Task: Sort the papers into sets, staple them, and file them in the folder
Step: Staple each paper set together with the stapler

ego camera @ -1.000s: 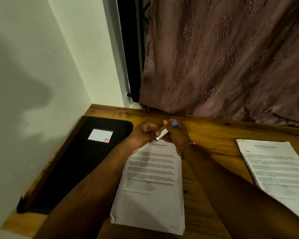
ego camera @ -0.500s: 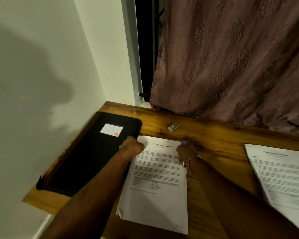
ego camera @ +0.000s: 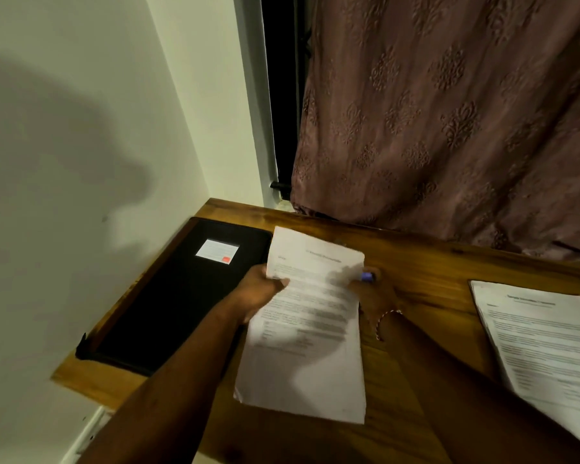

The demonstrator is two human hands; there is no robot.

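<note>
A: How many sets of paper are at the desk [ego camera: 426, 262]?

B: Two. The raised set [ego camera: 312, 333] is held tilted up off the wood, just right of the one black folder [ego camera: 181, 296]. The flat set [ego camera: 543, 346] lies at the right, well apart.

A: And the two hands?

B: The left hand [ego camera: 258, 291] grips the raised set's left edge, thumb on top. The right hand [ego camera: 377, 293] is at its right edge with the fingers hidden behind the sheets, so its hold cannot be told. One bracelet [ego camera: 387, 318] circles that wrist.

A: The folder?

B: It is closed, with one white label [ego camera: 216, 251] on its cover.
</note>
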